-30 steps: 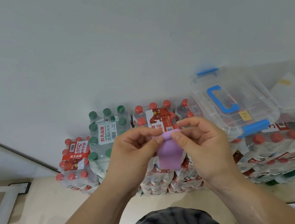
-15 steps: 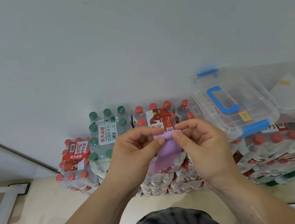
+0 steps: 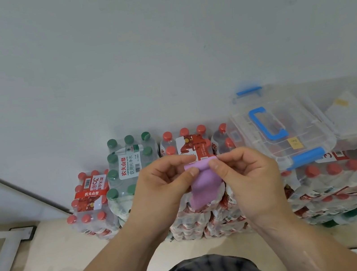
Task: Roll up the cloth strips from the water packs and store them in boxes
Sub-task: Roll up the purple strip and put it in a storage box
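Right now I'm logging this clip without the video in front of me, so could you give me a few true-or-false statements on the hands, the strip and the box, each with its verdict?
1. The left hand and the right hand both pinch the purple cloth strip at its top edge. True.
2. The strip is fully rolled up. False: its lower part hangs loose below the fingers.
3. The clear box sits on water packs to the right. True.
4. The box has a red handle. False: the handle is blue.
5. Every bottle cap is red. False: the green-capped pack stands on the left.
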